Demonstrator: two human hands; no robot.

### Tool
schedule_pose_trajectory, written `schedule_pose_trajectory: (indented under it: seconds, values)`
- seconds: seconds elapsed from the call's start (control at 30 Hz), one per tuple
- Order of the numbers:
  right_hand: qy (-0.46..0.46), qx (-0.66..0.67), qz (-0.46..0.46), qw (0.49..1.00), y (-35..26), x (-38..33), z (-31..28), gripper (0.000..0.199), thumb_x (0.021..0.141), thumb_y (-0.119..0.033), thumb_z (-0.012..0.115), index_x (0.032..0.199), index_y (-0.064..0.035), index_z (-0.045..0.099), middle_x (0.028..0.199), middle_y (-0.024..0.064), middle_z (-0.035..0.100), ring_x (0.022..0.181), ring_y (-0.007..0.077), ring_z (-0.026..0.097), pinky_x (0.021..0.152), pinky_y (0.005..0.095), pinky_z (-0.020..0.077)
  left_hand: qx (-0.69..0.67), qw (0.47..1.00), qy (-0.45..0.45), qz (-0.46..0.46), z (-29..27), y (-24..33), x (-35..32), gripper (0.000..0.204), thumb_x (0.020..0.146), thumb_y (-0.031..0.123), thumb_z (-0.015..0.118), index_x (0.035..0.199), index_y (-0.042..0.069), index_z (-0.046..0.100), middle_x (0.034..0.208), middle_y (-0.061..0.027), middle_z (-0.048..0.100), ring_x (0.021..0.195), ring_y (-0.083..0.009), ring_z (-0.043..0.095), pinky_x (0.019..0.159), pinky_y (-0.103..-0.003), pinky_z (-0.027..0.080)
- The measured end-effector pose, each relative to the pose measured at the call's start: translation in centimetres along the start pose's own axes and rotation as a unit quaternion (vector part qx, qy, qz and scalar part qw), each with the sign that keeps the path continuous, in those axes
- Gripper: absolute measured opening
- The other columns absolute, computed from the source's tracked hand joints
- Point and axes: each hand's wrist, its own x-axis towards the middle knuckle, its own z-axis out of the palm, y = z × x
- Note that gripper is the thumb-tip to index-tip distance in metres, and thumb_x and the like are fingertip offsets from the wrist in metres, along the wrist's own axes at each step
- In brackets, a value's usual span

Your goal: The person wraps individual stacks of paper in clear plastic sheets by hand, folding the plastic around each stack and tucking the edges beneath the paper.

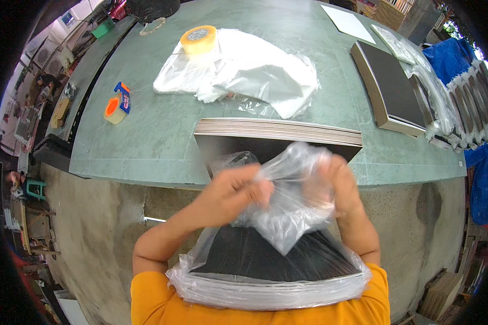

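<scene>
We observe the left hand (pixel 243 189) and right hand (pixel 339 187) gripping the clear plastic bag (pixel 287 216), bunched between them, its enclosed black-faced stack (pixel 271 254) below the hands, beside the torso.

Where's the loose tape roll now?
Head view, upper left of centre: the tape roll lies on the left end of the plastic bags on the green table, beyond and right of the tape dispenser.

A: Bag (pixel 288 230)?
B: Thin clear plastic film, crinkled, glossy.
A: Table's board stack (pixel 276 130)?
B: Faces matt, smooth; layered edges look like card.
A: Tabletop (pixel 146 149)?
B: Smooth, faint sheen. Tape roll (pixel 199 40): glossy plastic.
</scene>
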Motion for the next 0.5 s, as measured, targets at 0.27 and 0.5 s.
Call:
schedule_pose_trajectory:
  seconds: [0.27,0.5]
  values:
    - [0.01,0.184,0.006,0.983,-0.7,-2.3,0.6,0.026,0.076,-0.021,0.063,0.077,0.0041,0.058,0.076,0.0108,0.06,0.066,0.0213,0.058,0.057,0.0299,0.0435,0.025,0.974,-0.216,0.056,-1.8,0.1,0.6,0.029,0.082,0.027,0.056,0.094,0.001,0.052,0.079,-0.0039,0.056,0.075,-0.011,0.052,0.066,-0.024,0.041]
    - [-0.245,-0.564,0.167,0.771,2.5,-1.5,-0.6,0.029,0.074,-0.025,0.061,0.078,0.0029,0.056,0.072,0.0157,0.06,0.072,0.0288,0.06,0.061,0.036,0.0464,0.09,0.922,-0.336,0.171,-2.2,2.2,0.1,0.02,0.085,0.019,0.048,0.087,-0.001,0.052,0.061,-0.008,0.053,0.058,-0.0226,0.054,0.053,-0.027,0.042]
